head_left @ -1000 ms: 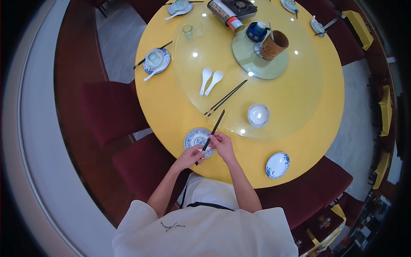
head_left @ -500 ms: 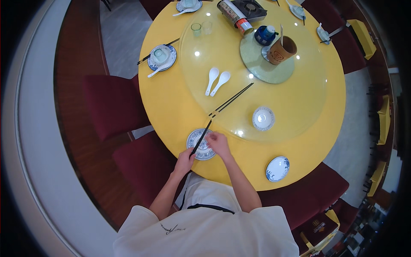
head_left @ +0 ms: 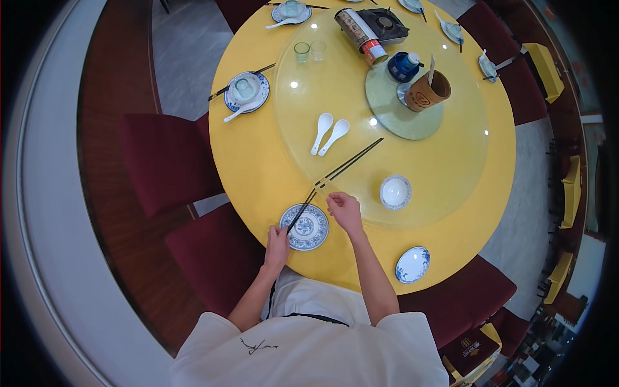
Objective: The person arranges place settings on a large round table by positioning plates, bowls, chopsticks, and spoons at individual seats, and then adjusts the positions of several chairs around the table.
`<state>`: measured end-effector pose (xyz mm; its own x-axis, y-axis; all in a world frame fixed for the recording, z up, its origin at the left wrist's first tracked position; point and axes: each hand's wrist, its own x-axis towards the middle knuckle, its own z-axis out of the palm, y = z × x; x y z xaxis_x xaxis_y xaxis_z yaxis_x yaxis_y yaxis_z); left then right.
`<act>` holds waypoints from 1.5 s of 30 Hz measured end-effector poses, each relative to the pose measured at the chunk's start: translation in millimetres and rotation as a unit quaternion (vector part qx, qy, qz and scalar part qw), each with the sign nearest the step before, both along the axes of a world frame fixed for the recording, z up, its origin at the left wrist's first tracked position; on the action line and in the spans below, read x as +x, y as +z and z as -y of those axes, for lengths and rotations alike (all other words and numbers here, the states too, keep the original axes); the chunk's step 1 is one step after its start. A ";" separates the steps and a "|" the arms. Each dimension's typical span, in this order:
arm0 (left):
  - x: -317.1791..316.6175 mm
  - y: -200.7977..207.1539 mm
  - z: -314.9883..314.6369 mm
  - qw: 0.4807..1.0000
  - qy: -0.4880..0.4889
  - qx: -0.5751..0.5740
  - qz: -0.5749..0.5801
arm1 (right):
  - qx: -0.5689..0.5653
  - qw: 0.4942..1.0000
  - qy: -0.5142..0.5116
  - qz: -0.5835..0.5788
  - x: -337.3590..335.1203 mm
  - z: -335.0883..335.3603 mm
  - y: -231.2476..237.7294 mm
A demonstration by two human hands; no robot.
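A pair of black chopsticks [head_left: 301, 211] is gripped near its lower end by my left hand [head_left: 277, 246]. The pair slants across a blue-and-white patterned plate [head_left: 313, 239] at the near edge of the yellow table. To the right of that plate, my right hand [head_left: 344, 210] hovers with its fingers curled in, nothing visible in them. A second pair of black chopsticks [head_left: 351, 161] lies on the glass turntable, its near ends close to the tips of the held pair. A patterned white bowl [head_left: 395, 192] sits on the glass to the right of my right hand.
Two white spoons [head_left: 329, 135] lie on the turntable [head_left: 445, 174]. Beyond them stand a bamboo cup [head_left: 425, 92], a blue jar [head_left: 403, 67] and a portable stove [head_left: 385, 26]. A small oval dish [head_left: 412, 265] rests at the near right. Dark red chairs [head_left: 216, 251] ring the table.
My right hand has moved right and slightly up, away from the chopsticks and off the plate. My left hand keeps hold of the pair. The view has shifted slightly.
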<state>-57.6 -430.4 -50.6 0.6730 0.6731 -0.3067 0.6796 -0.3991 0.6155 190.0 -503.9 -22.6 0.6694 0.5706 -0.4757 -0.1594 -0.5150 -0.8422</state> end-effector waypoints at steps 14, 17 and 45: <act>8.7 23.7 -8.0 1.000 0.013 0.024 -0.002 | 0.033 0.989 -0.022 0.146 106.6 -81.2 14.3; 10.5 24.6 -9.3 0.999 0.031 0.022 0.007 | 0.026 0.972 0.013 0.235 143.3 -134.2 9.5; 7.2 14.2 -7.2 0.995 0.089 -0.013 0.043 | 0.154 0.922 0.038 0.354 196.4 -274.1 35.1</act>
<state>-50.4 -423.2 -36.3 0.5676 0.7770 -0.2722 0.6830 -0.2597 0.6827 386.4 -229.8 12.5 0.7030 0.6630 0.2574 0.5127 -0.2217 -0.8294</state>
